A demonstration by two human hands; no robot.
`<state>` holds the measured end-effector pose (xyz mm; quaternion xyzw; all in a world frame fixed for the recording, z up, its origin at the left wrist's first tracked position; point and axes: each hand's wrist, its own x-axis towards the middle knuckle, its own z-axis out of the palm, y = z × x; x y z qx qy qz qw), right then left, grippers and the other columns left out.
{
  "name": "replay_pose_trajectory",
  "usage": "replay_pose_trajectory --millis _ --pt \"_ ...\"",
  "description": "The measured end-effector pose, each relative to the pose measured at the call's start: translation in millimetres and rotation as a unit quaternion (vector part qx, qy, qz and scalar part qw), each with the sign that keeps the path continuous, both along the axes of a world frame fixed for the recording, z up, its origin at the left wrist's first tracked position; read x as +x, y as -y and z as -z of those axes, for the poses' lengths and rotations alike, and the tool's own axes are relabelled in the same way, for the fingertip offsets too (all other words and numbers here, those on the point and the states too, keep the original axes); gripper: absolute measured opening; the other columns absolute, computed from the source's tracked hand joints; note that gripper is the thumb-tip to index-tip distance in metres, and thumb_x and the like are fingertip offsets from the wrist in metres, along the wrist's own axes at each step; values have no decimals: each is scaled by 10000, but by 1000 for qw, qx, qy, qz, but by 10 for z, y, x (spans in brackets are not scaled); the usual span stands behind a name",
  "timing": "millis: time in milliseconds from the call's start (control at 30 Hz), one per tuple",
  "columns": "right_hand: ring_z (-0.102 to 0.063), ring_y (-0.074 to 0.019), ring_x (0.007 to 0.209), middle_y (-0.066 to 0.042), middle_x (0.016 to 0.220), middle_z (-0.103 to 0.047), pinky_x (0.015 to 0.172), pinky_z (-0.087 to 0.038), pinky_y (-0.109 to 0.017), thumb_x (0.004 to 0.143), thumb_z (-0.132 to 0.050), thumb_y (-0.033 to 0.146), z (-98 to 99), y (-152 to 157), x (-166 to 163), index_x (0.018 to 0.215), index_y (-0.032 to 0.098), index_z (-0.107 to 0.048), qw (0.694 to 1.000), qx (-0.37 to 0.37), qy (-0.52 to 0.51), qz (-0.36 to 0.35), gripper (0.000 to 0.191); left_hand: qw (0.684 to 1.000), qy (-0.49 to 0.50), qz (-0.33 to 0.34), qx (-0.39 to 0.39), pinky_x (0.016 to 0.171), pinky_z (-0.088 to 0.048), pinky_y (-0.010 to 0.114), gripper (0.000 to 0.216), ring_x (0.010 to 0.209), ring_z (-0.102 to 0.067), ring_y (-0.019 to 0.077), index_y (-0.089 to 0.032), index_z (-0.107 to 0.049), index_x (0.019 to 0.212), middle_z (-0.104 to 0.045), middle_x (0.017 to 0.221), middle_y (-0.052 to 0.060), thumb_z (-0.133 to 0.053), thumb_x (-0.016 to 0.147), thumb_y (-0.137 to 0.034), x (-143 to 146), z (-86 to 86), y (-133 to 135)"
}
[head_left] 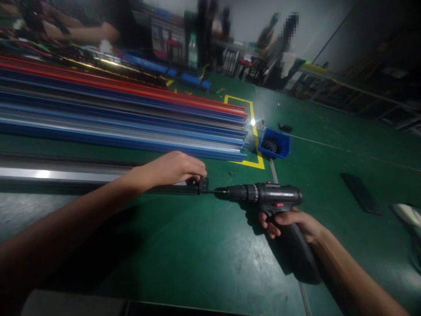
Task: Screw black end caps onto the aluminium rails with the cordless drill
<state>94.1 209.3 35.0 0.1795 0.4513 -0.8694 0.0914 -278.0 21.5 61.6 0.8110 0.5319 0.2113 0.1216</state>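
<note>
My right hand [292, 224] wraps round the grip of a black cordless drill [279, 195]. The drill lies level, with its long thin bit [215, 191] pointing left. The bit's tip meets a small black end cap [204, 184] at the end of a long grey metal profile [75, 174]. My left hand [177, 169] is closed over that end, fingers curled down against the cap and the profile. Whether a screw sits at the bit's tip is too small to tell.
Long blue and red profiles [131, 127] lie side by side beyond the grey one. A blue bin [285, 151] with black parts stands past their ends, near yellow floor tape [259, 161]. A dark flat object [360, 193] lies at right. Other people are in the background.
</note>
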Motion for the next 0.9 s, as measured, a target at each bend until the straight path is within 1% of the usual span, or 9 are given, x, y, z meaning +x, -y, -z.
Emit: replay_pose_trajectory --millis 233,333,467,633,733,900 --pt "-677 -159 728 -110 980 -759 748 -580 -280 830 -757 248 -65 33 -31 1078 122 -789 1000 13 27 7 280 1000 0 -2 5 709 -433 210 237 795 -667 103 -236 -732 929 -728 907 -18 -514 998 -172 1 5 -5" --pt "-678 -168 735 -118 999 -765 760 -576 -294 818 -745 250 -87 48 -39 1090 119 -789 1000 15 25 3 305 1000 0 -3 12 713 -431 210 251 797 -669 102 -237 -738 925 -733 906 -18 -508 995 -162 1 6 -7" --pt "-692 -178 766 -137 1089 -767 791 -578 -313 815 -738 239 -76 45 -39 1155 117 -770 1000 10 27 4 362 1000 1 -2 4 707 -427 207 241 778 -658 101 -231 -733 906 -726 881 -22 -518 995 -169 9 -15 -8" --pt "-718 -174 800 -175 1093 -754 805 -587 -292 839 -730 184 -32 17 -24 1171 28 -741 1000 -18 -2 -2 367 1000 -4 -2 12 704 -427 203 233 776 -666 104 -231 -728 896 -728 870 -22 -526 988 -161 8 -25 -1" --pt "-710 -160 786 -161 1082 -749 799 -595 -287 853 -735 179 -26 7 -14 1148 45 -747 1000 -25 -3 -2 324 1000 -6 1 20 717 -437 206 242 787 -677 106 -235 -730 909 -740 894 -17 -515 993 -163 -2 -8 1" --pt "-683 -147 732 -137 1029 -746 767 -592 -274 831 -772 223 -49 13 -14 1093 81 -769 1000 0 23 0 299 1000 -3 2 23 756 -459 218 241 822 -688 116 -238 -740 934 -750 926 -8 -518 988 -163 -8 17 -1"
